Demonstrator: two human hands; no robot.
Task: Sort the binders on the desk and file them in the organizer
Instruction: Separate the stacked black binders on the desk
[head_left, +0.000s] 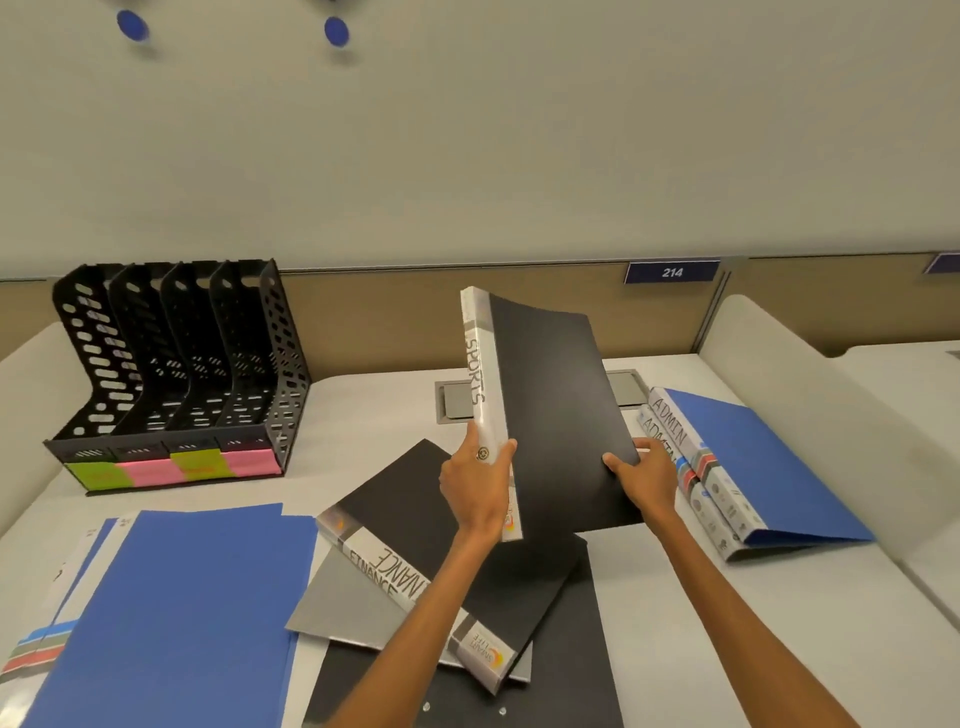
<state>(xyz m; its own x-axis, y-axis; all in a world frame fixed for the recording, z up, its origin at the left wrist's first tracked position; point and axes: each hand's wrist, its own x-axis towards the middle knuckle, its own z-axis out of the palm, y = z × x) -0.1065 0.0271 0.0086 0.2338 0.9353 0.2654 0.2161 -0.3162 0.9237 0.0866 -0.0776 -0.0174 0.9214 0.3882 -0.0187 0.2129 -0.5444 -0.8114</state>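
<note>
While both hands, left hand (475, 480) and right hand (644, 475), clamp the SPORTS binder (545, 410) mid-frame, the organizer (171, 364) upper left stands empty, every binder unfiled.

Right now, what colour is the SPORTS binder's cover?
Black, with a white spine: SPORTS binder, head view.

Office cubicle, partitioned desk (363, 410), number plate (671, 272), file organizer (171, 364)
</note>
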